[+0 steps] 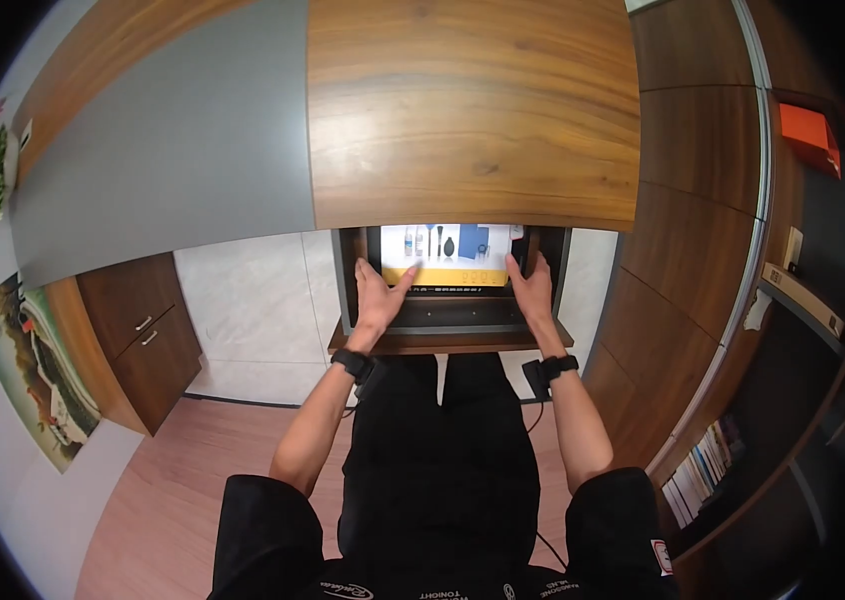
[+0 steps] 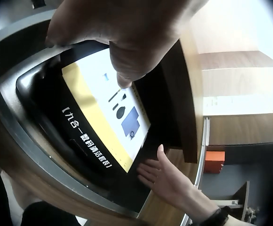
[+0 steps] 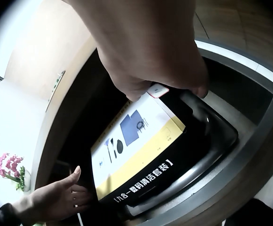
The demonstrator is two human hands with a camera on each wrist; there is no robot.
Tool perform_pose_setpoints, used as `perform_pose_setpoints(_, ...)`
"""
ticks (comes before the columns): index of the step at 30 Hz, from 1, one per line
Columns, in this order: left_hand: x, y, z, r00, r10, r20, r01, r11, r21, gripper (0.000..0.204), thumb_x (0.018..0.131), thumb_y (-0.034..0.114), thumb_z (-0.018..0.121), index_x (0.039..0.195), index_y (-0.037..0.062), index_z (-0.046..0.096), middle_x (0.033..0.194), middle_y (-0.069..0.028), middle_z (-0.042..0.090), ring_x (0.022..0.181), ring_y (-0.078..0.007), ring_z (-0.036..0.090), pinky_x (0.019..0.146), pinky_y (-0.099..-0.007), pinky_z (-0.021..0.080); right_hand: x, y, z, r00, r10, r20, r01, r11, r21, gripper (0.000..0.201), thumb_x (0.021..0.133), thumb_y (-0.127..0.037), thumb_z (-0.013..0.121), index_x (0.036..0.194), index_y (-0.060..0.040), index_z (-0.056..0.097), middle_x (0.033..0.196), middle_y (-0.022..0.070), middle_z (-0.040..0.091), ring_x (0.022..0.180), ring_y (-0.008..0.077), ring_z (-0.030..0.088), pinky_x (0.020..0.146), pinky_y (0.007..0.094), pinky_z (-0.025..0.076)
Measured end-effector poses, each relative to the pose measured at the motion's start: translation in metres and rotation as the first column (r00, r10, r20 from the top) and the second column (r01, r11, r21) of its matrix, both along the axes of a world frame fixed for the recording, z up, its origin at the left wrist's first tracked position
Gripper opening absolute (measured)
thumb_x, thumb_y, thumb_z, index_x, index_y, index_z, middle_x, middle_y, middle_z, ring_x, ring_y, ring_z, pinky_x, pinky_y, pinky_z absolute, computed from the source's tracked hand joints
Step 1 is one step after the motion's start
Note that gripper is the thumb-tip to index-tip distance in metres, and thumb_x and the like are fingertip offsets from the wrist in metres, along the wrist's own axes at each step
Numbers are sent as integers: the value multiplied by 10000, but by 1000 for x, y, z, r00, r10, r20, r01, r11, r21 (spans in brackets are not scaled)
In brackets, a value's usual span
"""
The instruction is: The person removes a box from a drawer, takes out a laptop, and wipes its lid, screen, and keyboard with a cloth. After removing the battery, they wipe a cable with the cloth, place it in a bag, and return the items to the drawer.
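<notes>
A boxed cleaning kit (image 1: 458, 265) lies in the pulled-out drawer (image 1: 443, 343). Its lid is white and yellow with printed tool pictures, and white characters run along its black side. Under the box shows a glossy black item (image 3: 216, 127) with rounded corners. My left hand (image 1: 380, 298) is at the box's left edge, thumb over the lid, fingers extended down beside it. At the opposite edge my right hand (image 1: 535, 290) has its thumb near the lid's corner and its fingers stretched along the side. Neither hand's fingers curl round the box.
A wooden tabletop (image 1: 473, 120) with a grey section (image 1: 173, 150) overhangs the drawer's far part. Wooden cabinets (image 1: 693, 190) stand at the right, with an orange box (image 1: 809, 138) on a shelf. Pink flowers (image 3: 10, 165) are at the left.
</notes>
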State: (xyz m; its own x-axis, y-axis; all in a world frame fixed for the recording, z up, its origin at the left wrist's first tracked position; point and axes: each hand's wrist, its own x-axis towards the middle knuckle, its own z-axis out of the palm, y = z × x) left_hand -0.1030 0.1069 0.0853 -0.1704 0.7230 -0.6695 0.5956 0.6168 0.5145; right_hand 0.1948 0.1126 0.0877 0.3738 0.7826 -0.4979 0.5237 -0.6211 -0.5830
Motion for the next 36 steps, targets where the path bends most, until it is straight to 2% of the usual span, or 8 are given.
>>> perform_pose_setpoints(3, -2, 7, -33, 998, 45, -54, -48, 998, -44, 1248, 808, 631, 757, 1476, -235, 158, 1547, -418, 228, 1477, -476, 256, 1219, -413, 260, -2, 2, -20, 992, 11, 126, -1, 997, -78, 1047, 856, -527, 759, 1394, 262, 331, 1395, 445, 430, 1364, 496, 428, 1157, 444, 356)
perform_pose_setpoints(6, -6, 16, -48, 992, 121, -27, -122, 992, -40, 1235, 795, 605, 787, 1443, -266, 198, 1492, -425, 306, 1437, -485, 317, 1204, -416, 286, -1, -2, -44, 990, -26, 142, 34, 998, -58, 1004, 856, -517, 760, 1376, 247, 369, 1379, 430, 452, 1342, 490, 449, 1142, 457, 368)
perform_pose_setpoints(9, -7, 28, -42, 991, 120, -51, -125, 987, -102, 1212, 787, 639, 767, 1452, -228, 243, 1456, -402, 354, 1392, -480, 379, 1168, -422, 336, 5, 13, -38, 990, -86, -114, 69, 987, -147, 955, 857, -509, 760, 1364, 216, 401, 1359, 416, 468, 1315, 481, 466, 1124, 467, 377)
perform_pose_setpoints(15, -12, 31, -63, 991, 126, -36, -130, 982, -137, 1157, 779, 602, 797, 1427, -221, 306, 1380, -397, 420, 1310, -483, 448, 1127, -428, 376, 14, 18, -58, 986, -79, -145, 68, 995, -75, 899, 858, -511, 755, 1358, 165, 438, 1342, 389, 477, 1288, 473, 480, 1106, 462, 392)
perform_pose_setpoints(21, -21, 24, -84, 969, 210, 131, -197, 975, -106, 1145, 771, 587, 809, 1444, -194, 310, 1367, -394, 428, 1311, -492, 432, 1144, -432, 355, 17, 25, -60, 993, -27, -113, 4, 981, -194, 995, 796, -575, 789, 1360, 166, 437, 1348, 374, 469, 1295, 462, 470, 1106, 468, 393)
perform_pose_setpoints(24, -14, 27, -84, 991, 128, -36, -129, 991, -19, 853, 831, 449, 814, 1316, -171, 484, 1250, -306, 617, 1187, -352, 602, 1067, -399, 442, 15, 24, -66, 994, -14, -111, -9, 979, -203, 1020, 773, -570, 813, 1361, 172, 433, 1347, 370, 474, 1290, 461, 474, 1109, 459, 392)
perform_pose_setpoints(27, -24, 19, -103, 973, 202, 112, -196, 979, -60, 1082, 749, 552, 834, 1443, -138, 374, 1411, -385, 441, 1350, -465, 435, 1143, -433, 360, 12, 27, -62, 994, -13, -108, -3, 990, -142, 1016, 758, -551, 834, 1347, 182, 451, 1333, 368, 492, 1288, 454, 482, 1109, 444, 395)
perform_pose_setpoints(36, -23, 21, -104, 958, 266, 109, -257, 962, -88, 1014, 731, 520, 860, 1384, -143, 457, 1359, -360, 526, 1286, -435, 525, 1107, -420, 403, 12, 36, -52, 987, -59, -151, 33, 985, -167, 1003, 747, -556, 838, 1331, 179, 485, 1370, 374, 495, 1316, 441, 492, 1114, 417, 397)
